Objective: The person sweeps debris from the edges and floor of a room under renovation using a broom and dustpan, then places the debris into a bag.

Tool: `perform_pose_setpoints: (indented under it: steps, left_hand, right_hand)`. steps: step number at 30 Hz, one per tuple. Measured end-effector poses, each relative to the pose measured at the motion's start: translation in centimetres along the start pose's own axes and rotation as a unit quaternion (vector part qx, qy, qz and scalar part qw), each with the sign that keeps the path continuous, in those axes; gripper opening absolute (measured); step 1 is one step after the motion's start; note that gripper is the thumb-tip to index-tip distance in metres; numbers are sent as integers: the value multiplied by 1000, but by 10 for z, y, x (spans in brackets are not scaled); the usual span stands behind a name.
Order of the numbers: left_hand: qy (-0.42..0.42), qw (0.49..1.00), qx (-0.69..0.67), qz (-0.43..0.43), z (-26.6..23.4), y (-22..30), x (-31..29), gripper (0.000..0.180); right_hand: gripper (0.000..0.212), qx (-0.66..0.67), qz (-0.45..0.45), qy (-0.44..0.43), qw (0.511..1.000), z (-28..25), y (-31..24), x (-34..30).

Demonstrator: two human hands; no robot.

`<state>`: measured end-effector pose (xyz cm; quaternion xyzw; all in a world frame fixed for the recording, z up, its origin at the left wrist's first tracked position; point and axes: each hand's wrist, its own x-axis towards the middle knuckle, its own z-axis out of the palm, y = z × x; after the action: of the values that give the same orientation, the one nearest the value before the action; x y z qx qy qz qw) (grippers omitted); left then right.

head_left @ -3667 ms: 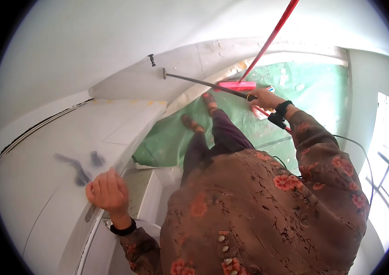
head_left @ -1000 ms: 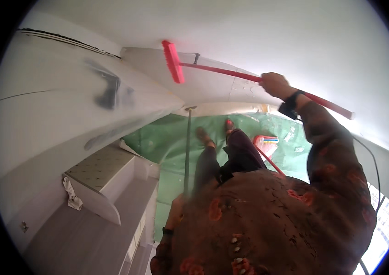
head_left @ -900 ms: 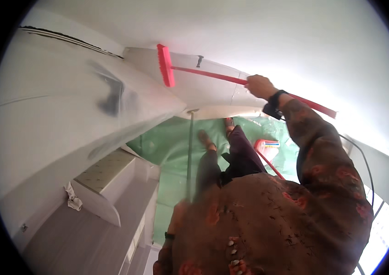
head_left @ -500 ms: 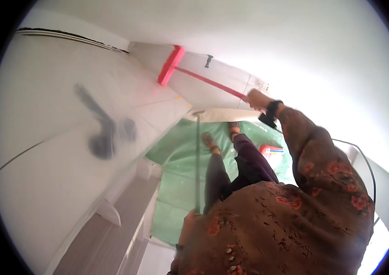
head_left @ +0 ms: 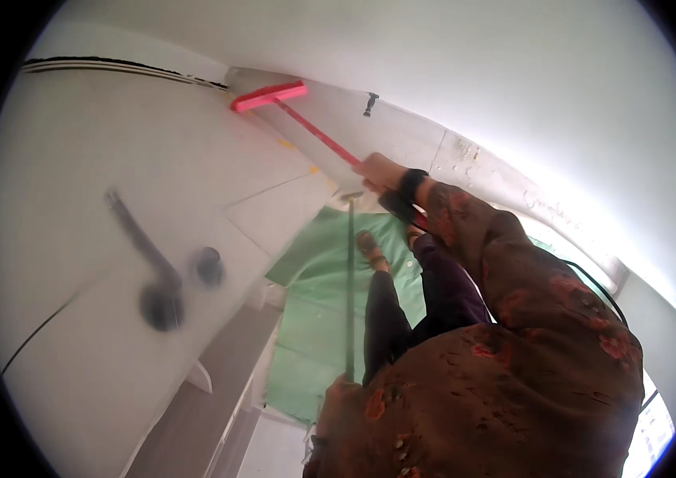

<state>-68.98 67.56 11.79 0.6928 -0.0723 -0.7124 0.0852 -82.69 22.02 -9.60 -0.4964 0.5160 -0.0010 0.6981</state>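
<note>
Pink broom (head_left: 269, 95) raised at left, held by right hand (head_left: 382, 173); grey pole (head_left: 351, 287) in left hand (head_left: 339, 390).
At far left, a white panel (head_left: 59, 207) shows two dark shapes (head_left: 143, 247), too blurred to name. Below them is a shelf (head_left: 186, 422), partly hidden by the panel. The broom's head is near the corner of panel and wall (head_left: 402, 131); whether it touches them, I cannot tell. The left hand, low in the middle, is closed around the pole, which stands almost upright in the view, over a green sheet (head_left: 306, 350). A small black fitting (head_left: 371, 104) is on the wall, above the right hand. This hand is closed around the broom's red handle and wears a black band (head_left: 412, 184) at its wrist. Farther right, a black cable (head_left: 597, 287) runs beside the sleeve (head_left: 513, 263).
</note>
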Motion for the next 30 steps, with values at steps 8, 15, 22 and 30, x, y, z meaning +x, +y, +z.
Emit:
perform_pose_setpoints:
  steps: [8, 15, 22, 30]
  left_hand:
    - [52, 986, 31, 152, 15, 35, 0, 9]
    - [67, 995, -57, 38, 12, 27, -1, 20]
    - [80, 997, 10, 14, -2, 4, 10, 36]
    - [-4, 997, 36, 66, -9, -41, 26, 47]
  right_hand:
    - [22, -282, -170, 150, 932, 40, -11, 96]
    - [26, -241, -89, 174, 951, 5, 124, -43]
    - [35, -235, -16, 149, 960, -12, 144, -178]
    - [41, -237, -74, 166, 954, 35, 105, -43]
